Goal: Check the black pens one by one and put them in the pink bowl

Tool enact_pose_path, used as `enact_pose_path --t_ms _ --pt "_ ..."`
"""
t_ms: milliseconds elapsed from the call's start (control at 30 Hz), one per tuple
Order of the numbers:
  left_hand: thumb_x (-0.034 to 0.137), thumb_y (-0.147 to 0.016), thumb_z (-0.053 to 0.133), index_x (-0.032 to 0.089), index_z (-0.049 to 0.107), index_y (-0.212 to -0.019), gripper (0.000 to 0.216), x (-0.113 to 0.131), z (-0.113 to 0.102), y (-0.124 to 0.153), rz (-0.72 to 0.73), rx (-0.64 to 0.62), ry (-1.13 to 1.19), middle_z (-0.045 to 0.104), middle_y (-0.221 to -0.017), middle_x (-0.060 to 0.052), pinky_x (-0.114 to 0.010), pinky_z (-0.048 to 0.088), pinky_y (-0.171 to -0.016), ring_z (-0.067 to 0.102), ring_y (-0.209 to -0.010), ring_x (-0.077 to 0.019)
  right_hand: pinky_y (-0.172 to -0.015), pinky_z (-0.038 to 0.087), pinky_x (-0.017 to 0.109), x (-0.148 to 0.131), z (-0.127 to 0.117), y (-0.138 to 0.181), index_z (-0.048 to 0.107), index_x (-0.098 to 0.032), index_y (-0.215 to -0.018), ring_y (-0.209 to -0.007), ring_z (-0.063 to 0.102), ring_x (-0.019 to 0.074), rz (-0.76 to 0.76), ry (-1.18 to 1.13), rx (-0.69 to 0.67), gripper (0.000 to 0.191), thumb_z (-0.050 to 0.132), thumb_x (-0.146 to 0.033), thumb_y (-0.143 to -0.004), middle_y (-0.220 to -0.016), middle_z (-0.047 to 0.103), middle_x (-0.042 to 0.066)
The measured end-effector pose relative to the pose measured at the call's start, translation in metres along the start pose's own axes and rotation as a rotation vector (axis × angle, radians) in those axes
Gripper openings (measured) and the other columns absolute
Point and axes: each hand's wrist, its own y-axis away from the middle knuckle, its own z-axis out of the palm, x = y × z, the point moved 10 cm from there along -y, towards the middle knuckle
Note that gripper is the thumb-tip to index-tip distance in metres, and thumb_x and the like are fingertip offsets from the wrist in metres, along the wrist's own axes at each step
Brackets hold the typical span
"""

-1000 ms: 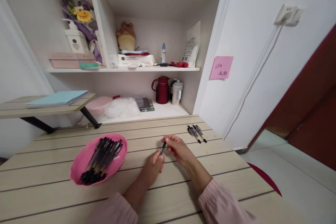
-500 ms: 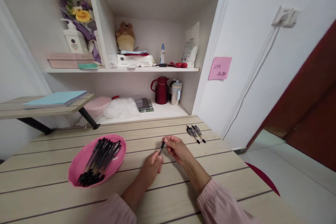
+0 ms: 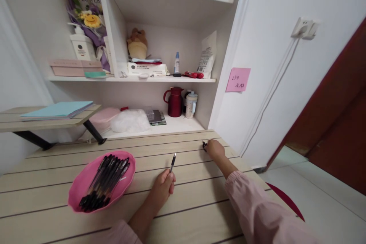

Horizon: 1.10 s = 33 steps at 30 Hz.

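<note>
My left hand is closed around a pen with a black grip. Its pointed end sticks up out of the fist, away from me. Farther back on the right, my right hand is curled over the spot where several pens lie. Only a small dark part of these pens shows at its left side. The right fingertips are mostly hidden behind the back of the hand, so what they hold cannot be made out. To the left, a pink scalloped bowl holds a pile of black pens.
A wooden riser with black legs carries blue paper at the back left. Behind the slatted table stands a shelf unit with a red jug, a light cup and a plastic bag.
My right hand has left the pen's end and moved right and away from me, now covering the pens there. The pen stays in my left hand, its tip now exposed. The view has shifted slightly.
</note>
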Motion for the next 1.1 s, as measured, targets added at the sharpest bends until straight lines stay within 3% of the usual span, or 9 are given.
enact_pose_path --t_ms 100,267,400,467,633,800,933,1100 --pt "0.045 -0.076 0.041 0.021 0.041 -0.069 0.025 -0.002 -0.001 -0.001 0.004 0.002 -0.004 0.037 -0.037 0.011 -0.020 0.009 -0.035 0.018 -0.028 -0.0039 -0.079 0.047 0.037 -0.006 0.007 0.005 0.052 -0.017 -0.110 -0.095 0.055 0.0190 -0.017 -0.038 0.011 0.029 0.051 -0.030 -0.084 -0.112 0.054 0.008" --pt "0.044 -0.078 0.039 0.021 0.042 -0.069 0.025 -0.006 -0.002 -0.003 0.020 -0.003 -0.019 0.037 -0.037 0.011 -0.020 0.011 -0.035 0.018 -0.029 -0.0045 -0.078 0.040 0.033 -0.036 0.016 0.031 0.060 -0.010 -0.087 -0.097 0.055 0.0263 -0.134 -0.213 0.024 0.013 0.055 -0.012 -0.076 -0.096 0.061 0.018" --pt "0.044 -0.078 0.039 0.020 0.043 -0.069 0.026 -0.007 0.000 -0.004 0.042 -0.019 -0.038 0.037 -0.036 0.011 -0.020 0.012 -0.036 0.019 -0.030 -0.0050 -0.068 0.039 0.028 -0.066 0.021 0.056 0.060 -0.014 -0.087 -0.085 0.058 0.0215 -0.230 -0.447 0.003 0.017 0.058 -0.013 -0.070 -0.084 0.064 0.011" --pt "0.044 -0.078 0.040 0.020 0.043 -0.069 0.026 -0.008 0.001 -0.005 0.052 -0.032 -0.050 0.037 -0.036 0.010 -0.020 0.014 -0.037 0.020 -0.031 -0.0053 -0.059 0.038 0.025 -0.079 0.021 0.066 0.060 -0.016 -0.084 -0.071 0.058 0.0171 -0.260 -0.590 -0.025 0.013 0.055 -0.022 -0.073 -0.077 0.064 0.007" --pt "0.044 -0.078 0.042 0.019 0.045 -0.068 0.027 -0.010 0.001 -0.005 0.065 -0.052 -0.079 0.039 -0.037 0.009 -0.020 0.016 -0.039 0.023 -0.033 -0.0060 -0.039 0.027 0.021 -0.093 0.014 0.081 0.054 -0.016 -0.091 -0.043 0.041 0.0072 -0.274 -0.945 -0.088 0.031 0.042 -0.042 -0.078 -0.072 0.061 0.003" --pt "0.044 -0.078 0.042 0.019 0.045 -0.068 0.028 -0.011 0.001 -0.005 0.063 -0.051 -0.086 0.040 -0.037 0.009 -0.020 0.016 -0.039 0.025 -0.034 -0.0065 -0.035 0.019 0.019 -0.094 0.008 0.089 0.053 -0.019 -0.091 -0.037 0.030 0.0034 -0.200 -1.600 -0.157 0.045 0.069 -0.041 -0.056 -0.059 0.054 -0.005" --pt "0.044 -0.078 0.043 0.019 0.045 -0.067 0.027 -0.011 0.002 -0.005 0.059 -0.044 -0.079 0.038 -0.036 0.010 -0.021 0.014 -0.038 0.022 -0.032 -0.0057 -0.034 0.016 0.018 -0.103 0.008 0.095 0.055 -0.019 -0.087 -0.036 0.029 0.0030 -0.212 -1.616 -0.217 0.041 0.072 -0.036 -0.054 -0.054 0.052 -0.007" --pt "0.047 -0.076 0.045 0.019 0.046 -0.068 0.029 -0.007 0.001 -0.005 0.064 -0.021 -0.058 0.038 -0.037 0.010 -0.020 0.014 -0.038 0.023 -0.032 -0.0054 -0.035 0.018 0.018 -0.126 0.019 0.111 0.055 -0.017 -0.066 -0.035 0.028 0.0027 -0.295 -1.478 -0.381 0.026 0.072 -0.032 -0.053 -0.045 0.044 -0.009"
